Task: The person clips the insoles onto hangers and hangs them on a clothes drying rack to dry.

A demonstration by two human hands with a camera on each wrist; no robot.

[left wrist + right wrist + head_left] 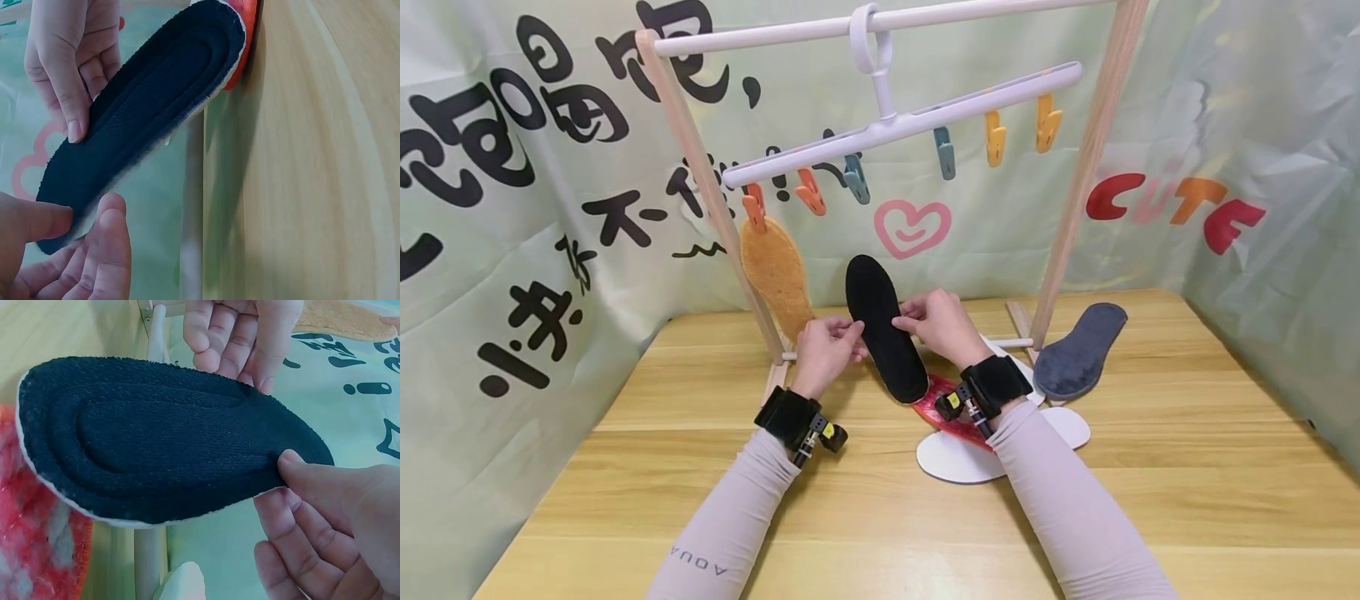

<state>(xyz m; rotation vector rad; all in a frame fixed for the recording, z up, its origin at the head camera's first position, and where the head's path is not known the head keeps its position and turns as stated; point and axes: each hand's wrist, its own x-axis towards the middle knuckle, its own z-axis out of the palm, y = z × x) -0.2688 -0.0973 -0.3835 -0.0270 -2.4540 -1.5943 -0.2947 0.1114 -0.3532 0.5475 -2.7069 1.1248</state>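
Black, fabric-topped insole with a pale rim (883, 325): one, held tilted below the hanger, between the left hand (829, 348) and right hand (942, 327), each pinching an edge between thumb and fingers. Six clips line the pale lilac plastic hanger (895, 127): two orange (810, 192), two blue (856, 179), two yellow (996, 139). One orange clip grips a fuzzy tan insole (775, 267). One fluffy red-and-white insole (936, 396), one plush dark-grey insole (1081, 354) and partly hidden white insoles (958, 458) lie on the wood-grain table (1187, 475).

Backdrop (1262, 308): pale green cloth behind the tabletop (850, 533)
Heart (913, 233): pink, smiling, above the back edge's middle
CUTE lettering (1192, 202): multicoloured, above the back right corner
Chinese characters (622, 218): black, beyond the back left corner
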